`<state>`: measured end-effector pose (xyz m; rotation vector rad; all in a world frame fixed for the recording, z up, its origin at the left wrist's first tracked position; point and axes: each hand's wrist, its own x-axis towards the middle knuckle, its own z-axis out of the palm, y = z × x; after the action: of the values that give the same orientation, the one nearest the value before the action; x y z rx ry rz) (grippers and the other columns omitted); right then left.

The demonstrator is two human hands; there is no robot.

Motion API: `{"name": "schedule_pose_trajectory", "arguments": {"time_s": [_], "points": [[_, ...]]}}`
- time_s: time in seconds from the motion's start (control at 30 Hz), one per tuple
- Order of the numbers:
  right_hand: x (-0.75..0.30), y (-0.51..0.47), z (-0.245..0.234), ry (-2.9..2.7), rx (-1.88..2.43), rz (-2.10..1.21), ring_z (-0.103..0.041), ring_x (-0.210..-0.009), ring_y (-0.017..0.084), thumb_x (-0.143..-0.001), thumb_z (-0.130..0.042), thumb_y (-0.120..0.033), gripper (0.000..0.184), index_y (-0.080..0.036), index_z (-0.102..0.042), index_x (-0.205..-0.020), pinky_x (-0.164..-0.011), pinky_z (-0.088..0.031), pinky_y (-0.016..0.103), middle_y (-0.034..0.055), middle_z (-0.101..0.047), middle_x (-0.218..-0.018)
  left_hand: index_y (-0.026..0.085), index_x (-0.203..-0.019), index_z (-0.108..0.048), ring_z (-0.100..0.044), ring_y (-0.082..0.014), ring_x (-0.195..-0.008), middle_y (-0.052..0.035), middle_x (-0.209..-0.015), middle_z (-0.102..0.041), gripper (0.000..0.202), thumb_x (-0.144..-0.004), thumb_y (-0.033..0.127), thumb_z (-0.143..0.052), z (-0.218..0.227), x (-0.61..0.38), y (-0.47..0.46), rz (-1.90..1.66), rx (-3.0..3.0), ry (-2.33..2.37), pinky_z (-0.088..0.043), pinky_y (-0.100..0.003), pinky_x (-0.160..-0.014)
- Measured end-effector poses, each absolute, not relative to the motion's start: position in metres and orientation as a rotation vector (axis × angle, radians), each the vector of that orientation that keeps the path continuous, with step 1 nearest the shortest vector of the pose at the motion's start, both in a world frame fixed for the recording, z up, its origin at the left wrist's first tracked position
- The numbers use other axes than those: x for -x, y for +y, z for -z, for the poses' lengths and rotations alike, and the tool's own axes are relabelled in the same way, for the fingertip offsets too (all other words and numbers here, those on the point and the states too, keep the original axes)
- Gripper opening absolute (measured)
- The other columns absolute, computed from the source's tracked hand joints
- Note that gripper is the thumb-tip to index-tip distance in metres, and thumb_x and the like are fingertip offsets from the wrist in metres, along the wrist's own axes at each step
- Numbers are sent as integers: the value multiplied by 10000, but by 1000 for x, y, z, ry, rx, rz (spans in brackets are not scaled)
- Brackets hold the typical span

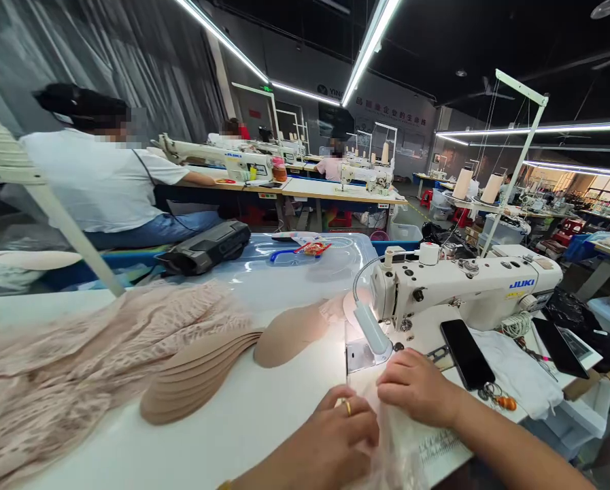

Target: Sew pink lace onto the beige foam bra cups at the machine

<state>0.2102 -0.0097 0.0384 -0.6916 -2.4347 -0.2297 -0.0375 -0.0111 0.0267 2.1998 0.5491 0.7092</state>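
Note:
My left hand (341,432), with a ring on one finger, has its fingers curled at the edge of a thin, sheer pale fabric (394,442). My right hand (411,384) is closed on the same fabric, just in front of the needle area of a white sewing machine (462,286). The fabric hangs over the table's front edge and blurs toward the bottom. Left of the hands lies a fanned stack of beige bra cups (197,378). Another beige cup (289,333) lies between that stack and the machine, touching a strip of lace.
Beige lace fabric (70,367) is heaped on the left. A phone (468,354), keys (497,396) and white cloth (513,367) lie right of the machine bed. A clear plastic lid (309,269) and a black case (207,246) sit behind. A co-worker (100,177) sits at far left.

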Motion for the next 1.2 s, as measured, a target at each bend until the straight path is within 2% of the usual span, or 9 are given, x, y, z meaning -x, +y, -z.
{"name": "schedule_pose_trajectory", "arguments": {"time_s": [0.1, 0.23, 0.3, 0.37, 0.47, 0.6, 0.83, 1.0, 1.2], "points": [[-216, 21, -32, -2560, 715, 396, -559, -865, 180, -992, -618, -122, 167, -231, -628, -864, -701, -365, 305, -17, -744, -898, 254, -693, -688, -651, -259, -1025, 4, -1107, -759, 148, -662, 110, -703, -32, 31, 18, -472, -2537, 449, -309, -494, -1172], [-225, 27, -23, -2540, 837, 203, -583, -891, 170, -859, -600, 22, 252, -223, -641, -905, -754, -395, 297, -16, -746, -944, 238, -698, -669, -641, -224, -884, 5, -1152, -736, 173, -621, 84, -656, -38, 28, 34, -349, -2701, 523, -390, -445, -1043], [-228, 23, -23, -2533, 837, 94, -598, -907, 168, -843, -589, 28, 306, -235, -660, -983, -800, -410, 299, -19, -750, -978, 237, -702, -665, -633, -240, -909, 2, -1141, -732, 169, -604, 98, -664, -35, 27, 32, -379, -2697, 551, -395, -428, -986], [-230, 20, -26, -2525, 858, 41, -603, -901, 172, -861, -597, 0, 274, -238, -671, -975, -806, -417, 301, -19, -756, -991, 236, -684, -660, -618, -267, -949, -10, -1114, -731, 142, -604, 120, -675, -29, 25, 27, -450, -2692, 609, -388, -421, -947], [-229, 21, -30, -2522, 947, 21, -603, -892, 183, -878, -600, -19, 237, -233, -682, -936, -834, -428, 311, -12, -762, -983, 259, -727, -692, -597, -285, -1013, -19, -1133, -722, 144, -649, 141, -664, -19, 20, 19, -512, -2703, 719, -382, -418, -958], [-228, 22, -31, -2527, 1042, 25, -605, -921, 199, -865, -588, -3, 267, -240, -691, -934, -880, -425, 317, 8, -757, -951, 282, -770, -694, -597, -271, -995, 4, -1149, -719, 148, -699, 166, -635, -13, 12, 15, -507, -2702, 840, -375, -428, -978], [-227, 21, -32, -2479, 1114, -35, -596, -941, 218, -851, -577, -11, 294, -242, -717, -967, -877, -423, 313, 18, -727, -871, 277, -773, -674, -583, -283, -938, -10, -1085, -750, 232, -614, 114, -631, -4, 5, 15, -620, -2699, 805, -375, -421, -910], [-228, 21, -34, -2488, 1124, -54, -577, -920, 215, -858, -567, -10, 314, -244, -726, -994, -862, -417, 311, 17, -724, -876, 285, -821, -696, -563, -296, -974, -19, -1165, -737, 299, -601, 95, -628, 7, 3, 9, -641, -2718, 868, -371, -415, -883], [-228, 19, -34, -2480, 1180, -76, -537, -872, 218, -865, -555, -20, 304, -236, -734, -980, -823, -407, 319, 20, -721, -868, 255, -760, -661, -558, -313, -999, -30, -1255, -706, 248, -599, 69, -632, 6, 6, 10, -555, -2666, 859, -361, -439, -884]]}}
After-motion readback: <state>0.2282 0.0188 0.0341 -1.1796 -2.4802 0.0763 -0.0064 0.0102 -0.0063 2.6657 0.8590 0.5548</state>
